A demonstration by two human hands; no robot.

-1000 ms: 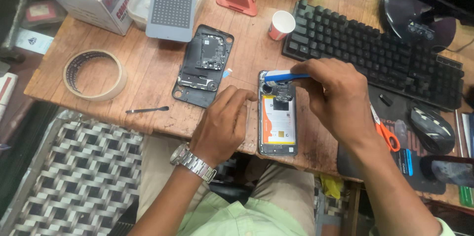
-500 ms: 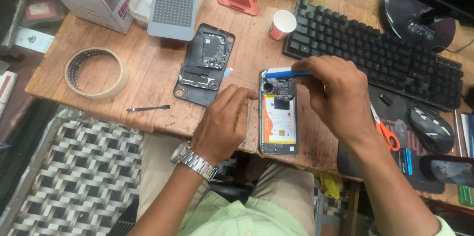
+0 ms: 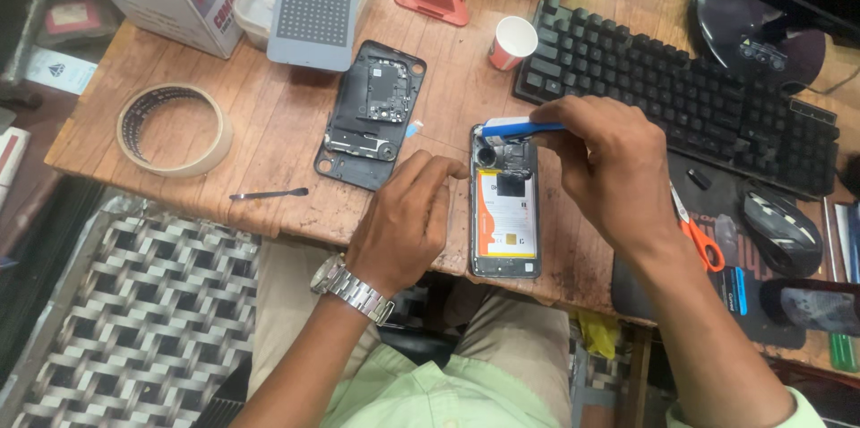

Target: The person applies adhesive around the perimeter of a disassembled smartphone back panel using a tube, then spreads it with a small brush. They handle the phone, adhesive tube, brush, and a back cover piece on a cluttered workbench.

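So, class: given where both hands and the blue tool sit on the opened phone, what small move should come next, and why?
Probably a short, gentle stroke of the blue tool across the phone's upper end. The right hand holds its tip over the camera area of the opened phone, while the left hand steadies the phone's left edge on the wooden table.

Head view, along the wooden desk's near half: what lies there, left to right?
Roll of beige tape → thin dark metal pick → black opened phone back cover → left hand → opened phone with orange-and-white battery → right hand → orange-handled scissors → black computer mouse.
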